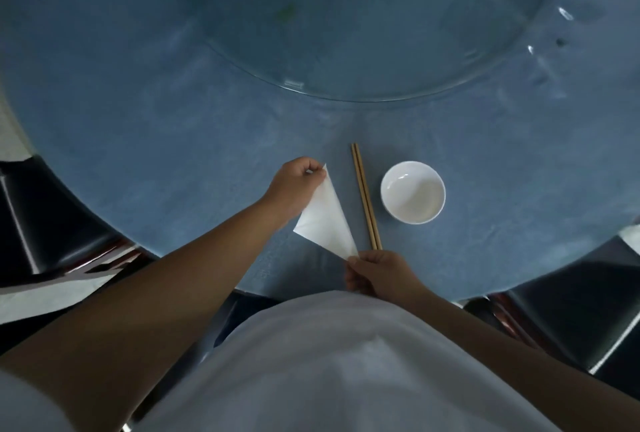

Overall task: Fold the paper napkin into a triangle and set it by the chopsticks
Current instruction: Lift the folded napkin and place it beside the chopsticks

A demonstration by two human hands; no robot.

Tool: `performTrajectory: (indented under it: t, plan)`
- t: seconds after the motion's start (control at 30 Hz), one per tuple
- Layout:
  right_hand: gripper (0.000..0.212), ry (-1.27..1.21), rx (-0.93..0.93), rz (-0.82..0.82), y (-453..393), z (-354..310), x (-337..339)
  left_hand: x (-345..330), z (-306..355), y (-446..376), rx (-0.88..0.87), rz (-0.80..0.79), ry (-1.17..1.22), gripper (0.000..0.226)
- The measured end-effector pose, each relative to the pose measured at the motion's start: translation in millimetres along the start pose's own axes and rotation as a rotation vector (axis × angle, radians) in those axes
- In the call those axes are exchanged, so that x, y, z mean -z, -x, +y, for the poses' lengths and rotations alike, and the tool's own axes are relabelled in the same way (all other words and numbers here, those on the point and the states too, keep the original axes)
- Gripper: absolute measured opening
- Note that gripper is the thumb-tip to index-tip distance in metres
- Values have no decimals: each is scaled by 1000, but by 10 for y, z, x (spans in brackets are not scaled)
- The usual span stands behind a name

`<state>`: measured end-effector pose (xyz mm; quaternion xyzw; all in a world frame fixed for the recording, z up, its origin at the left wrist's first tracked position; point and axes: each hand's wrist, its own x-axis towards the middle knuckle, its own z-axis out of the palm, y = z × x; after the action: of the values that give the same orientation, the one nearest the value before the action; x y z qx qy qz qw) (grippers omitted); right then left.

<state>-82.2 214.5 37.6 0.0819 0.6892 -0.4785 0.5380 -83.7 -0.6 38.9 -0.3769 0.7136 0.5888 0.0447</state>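
Head cam only, so I'm reading everything from above. The paper napkin [327, 215] is already a white triangle, long edge running roughly parallel to the chopsticks [365, 196] and just left of them, with a narrow strip of blue cloth showing between the two. I can't tell whether it lies flat on the cloth or is held slightly off it.

Left hand [297, 185] is at the far tip of the triangle. Fingers curled in tight, thumb and fingertips pinched shut on that corner. The hand covers part of the napkin's left edge.

Right hand [377, 274] is at the near tip, close to the table edge. Thumb and forefinger closed on that point, remaining fingers folded under the palm. It sits right at the near ends of the chopsticks; I can't tell if it touches them.

The third corner of the napkin points left, toward the left forearm, free of either hand.

Chopsticks lie side by side, touching each other, angled slightly so the far ends lean left. White bowl [413, 191] stands upright just right of them, not touching, looks empty.

All of it is on the round table [145, 140] with a blue covering. A glass turntable [346, 50] sits further out, well apart from the place setting, with something yellow-green at its far side, cut off by the frame. Dark chairs [52, 216] flank both sides. White shirt fills the bottom of the view.
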Motion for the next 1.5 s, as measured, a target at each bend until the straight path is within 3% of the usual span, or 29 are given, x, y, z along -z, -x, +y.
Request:
performTrajectory:
  t: [0.13, 0.33, 0.57, 0.8, 0.97, 1.03, 1.13, 1.2, 1.27, 1.37, 1.5]
  plan:
    - [22, -144, -110, 49, -53, 110, 31, -121, -62, -173, 54, -138, -47, 13]
    - [19, -355, -196, 86, -130, 199, 33, -223, -159, -362, 97, -198, -148, 16]
    - [21, -338, -208, 140, -201, 270, 11, -319, -196, -433, -132, -126, -494, 24]
    - [23, -361, -241, 171, -210, 259, 0, -394, -183, -472, -206, -103, -569, 22]
    - [23, -259, -264, 158, -181, 261, 22, -405, -177, -507, -235, -108, -632, 10]
    - [20, -76, -252, 120, -134, 258, 58, -397, -170, -508, -266, -111, -648, 7]
    - [27, 430, -51, 167, -53, 267, 156, -351, -174, -484, -310, -92, -617, 17]
    - [18, 629, 151, 267, 9, 311, 207, -293, -196, -433, -398, -78, -611, 19]
    - [11, 829, 441, 340, 52, 357, 247, -227, -248, -350, -551, -92, -728, 19]
    - [29, 1212, 897, 341, 9, 390, 317, -147, -380, -198, -721, -170, -927, 29]
    - [24, 1437, 995, 295, -42, 390, 294, -121, -551, -65, -822, -287, -1126, 50]
